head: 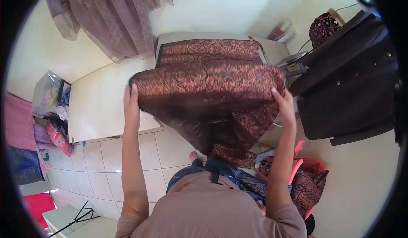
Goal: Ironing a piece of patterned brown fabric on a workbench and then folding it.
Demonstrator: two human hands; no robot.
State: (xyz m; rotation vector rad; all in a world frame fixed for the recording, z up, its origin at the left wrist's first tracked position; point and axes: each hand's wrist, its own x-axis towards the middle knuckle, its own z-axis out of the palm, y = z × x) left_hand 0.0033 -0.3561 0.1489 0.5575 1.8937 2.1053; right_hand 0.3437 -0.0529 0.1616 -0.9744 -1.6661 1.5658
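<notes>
A dark brown patterned cloth [207, 81] with a copper-coloured woven motif is stretched between my two hands. At its left edge my left hand [132, 100] grips the cloth, thumb on top. The right edge is pinched in my right hand [284, 102]. From there the fabric sags toward my body, its lower folds hanging over the near edge. Behind the raised part, more of the same patterned fabric [210, 51] lies flat on a pale padded surface [204, 36]. Whether the two pieces are joined is hidden by the raised fold.
A white tabletop [98, 104] extends to the left. An iron [293, 61] appears to stand at the right, beside a hanging dark garment [347, 88]. A pink basket [314, 164] holding cloth sits low right. Clear plastic box [49, 92] at far left; folding black stand [78, 219] lower left.
</notes>
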